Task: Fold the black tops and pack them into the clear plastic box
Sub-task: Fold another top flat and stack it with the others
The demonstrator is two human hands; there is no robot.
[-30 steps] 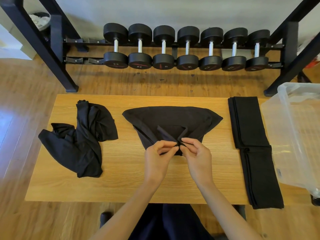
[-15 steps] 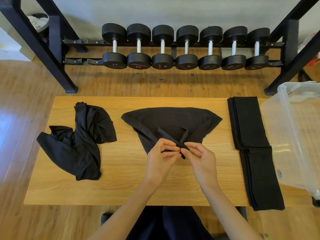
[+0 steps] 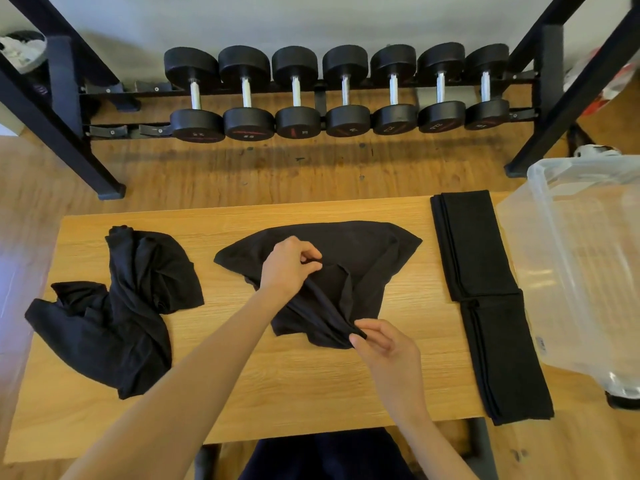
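Both hands have parted, left hand (image 3: 289, 263) and right hand (image 3: 384, 344) each pinching the black top (image 3: 363, 251) mid-counter (image 3: 311, 386); pull its strap taut and flat before folding.

both hands (image 3: 291, 268) apparently pinch black top (image 3: 363, 251)

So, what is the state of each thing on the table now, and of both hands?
Middle top: spread, part folded, held by both hands.
Left top: crumpled, untouched.
Folded tops: two, end to end by the box.
Box: open, no tops visible inside.
Left hand: pinching cloth.
Right hand: pinching cloth edge.
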